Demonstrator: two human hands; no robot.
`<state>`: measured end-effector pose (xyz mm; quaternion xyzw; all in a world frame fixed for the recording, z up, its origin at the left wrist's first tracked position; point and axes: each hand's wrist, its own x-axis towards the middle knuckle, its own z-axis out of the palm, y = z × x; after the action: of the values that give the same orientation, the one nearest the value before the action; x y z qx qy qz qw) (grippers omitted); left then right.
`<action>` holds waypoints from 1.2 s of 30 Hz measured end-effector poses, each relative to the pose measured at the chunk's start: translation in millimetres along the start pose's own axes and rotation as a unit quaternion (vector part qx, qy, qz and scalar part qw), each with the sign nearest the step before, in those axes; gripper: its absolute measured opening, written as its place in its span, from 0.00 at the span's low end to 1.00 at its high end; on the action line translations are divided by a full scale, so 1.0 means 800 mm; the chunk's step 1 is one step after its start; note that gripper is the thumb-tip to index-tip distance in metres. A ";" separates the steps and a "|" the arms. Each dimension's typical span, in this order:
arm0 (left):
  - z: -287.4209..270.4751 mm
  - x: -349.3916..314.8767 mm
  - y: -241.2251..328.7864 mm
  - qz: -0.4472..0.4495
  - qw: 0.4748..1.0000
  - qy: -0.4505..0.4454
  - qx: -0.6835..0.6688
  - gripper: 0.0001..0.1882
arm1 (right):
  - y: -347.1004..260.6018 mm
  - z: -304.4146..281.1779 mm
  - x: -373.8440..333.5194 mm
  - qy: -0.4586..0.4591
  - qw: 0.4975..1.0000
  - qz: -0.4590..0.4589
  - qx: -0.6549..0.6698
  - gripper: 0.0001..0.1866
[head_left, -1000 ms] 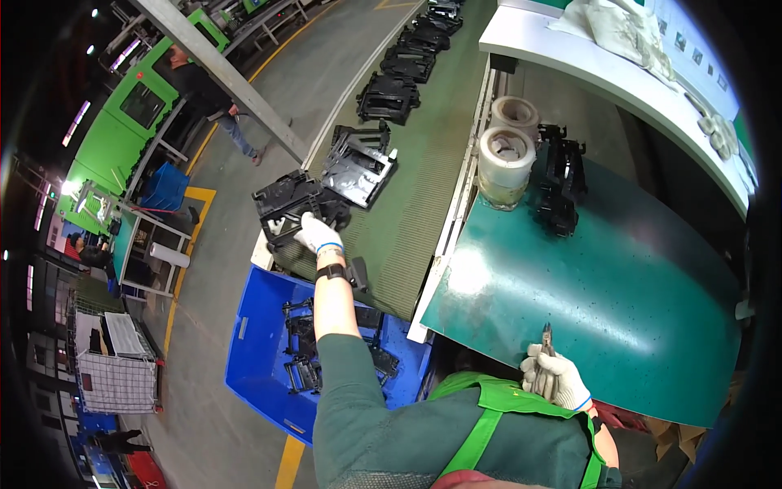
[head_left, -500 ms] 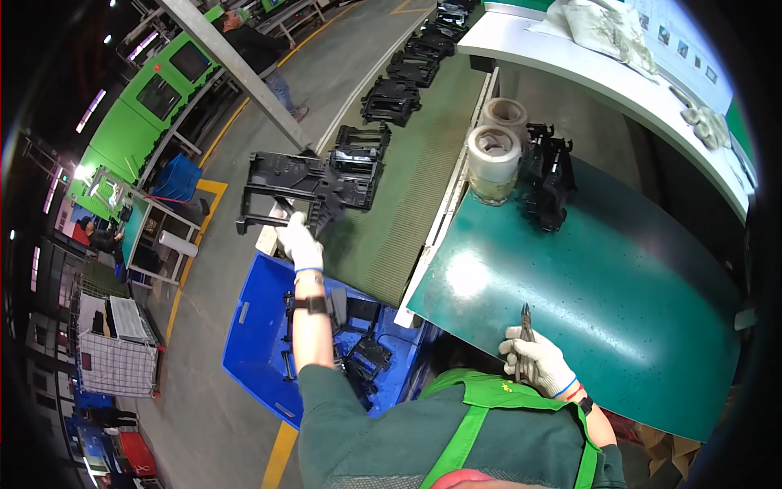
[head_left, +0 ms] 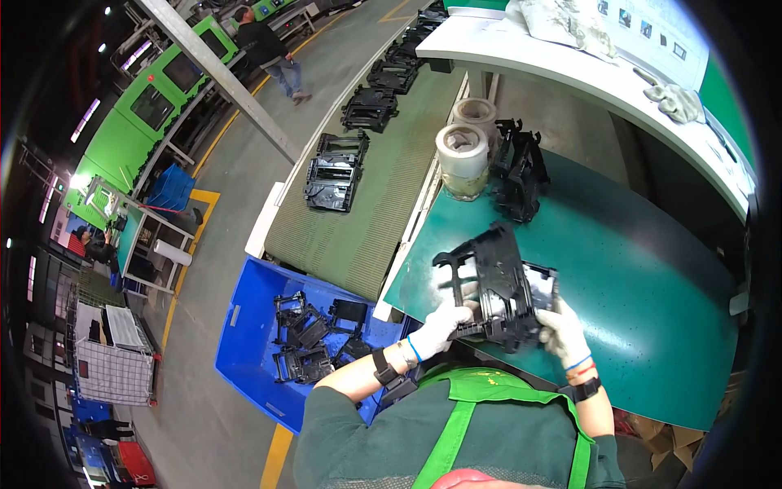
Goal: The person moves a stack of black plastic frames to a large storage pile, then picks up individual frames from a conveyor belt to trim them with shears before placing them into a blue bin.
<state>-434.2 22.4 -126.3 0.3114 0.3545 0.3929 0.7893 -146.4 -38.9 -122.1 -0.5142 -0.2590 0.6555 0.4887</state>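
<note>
A black moulded plastic frame (head_left: pixel 509 281), with open bays and bars across it, is held tilted above the near edge of the green tabletop. My left hand (head_left: pixel 440 326), in a white glove, grips its lower left corner. My gloved right hand (head_left: pixel 564 332) is closed at its right edge, fingers partly behind the part. The pliers seen earlier in that hand do not show now. Farther back on the tabletop, more black plastic parts (head_left: pixel 521 175) stand next to two stacked-looking rolls of clear tape (head_left: pixel 463 153).
To the left runs a green conveyor belt (head_left: pixel 342 244) carrying a line of black plastic frames (head_left: pixel 336 173). A blue bin (head_left: pixel 244 350) below its end holds several black parts. A white shelf (head_left: pixel 554 61) with gloves (head_left: pixel 676 99) stands at the far right. A person (head_left: pixel 265 49) is in the aisle.
My left hand has brought the black frame from the belt's end over the green tabletop. My right hand has moved up onto it, and the pliers are out of sight.
</note>
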 end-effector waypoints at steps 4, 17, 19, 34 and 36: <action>-0.008 0.012 0.024 -0.050 0.978 -0.086 0.181 0.34 | -0.020 -0.115 -0.048 0.085 0.996 -0.005 -0.008 0.25; 0.048 0.065 0.095 0.031 0.624 0.000 0.781 0.19 | -0.094 -0.138 -0.119 0.362 0.736 -0.196 -0.537 0.25; 0.030 0.071 0.092 0.076 0.629 -0.002 0.774 0.22 | -0.115 -0.081 -0.115 0.260 0.722 -0.179 -0.616 0.23; 0.005 0.084 0.065 0.080 0.639 -0.006 0.765 0.20 | -0.052 0.015 0.016 -0.102 0.495 -0.285 -0.814 0.22; 0.005 0.085 0.066 0.085 0.649 -0.003 0.756 0.19 | -0.050 0.015 0.025 -0.115 0.487 -0.255 -0.827 0.22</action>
<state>-422.1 104.8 -104.4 0.8303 0.4980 0.0523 0.2446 -142.7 -2.9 -92.6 -0.5136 -0.8556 0.0401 -0.0502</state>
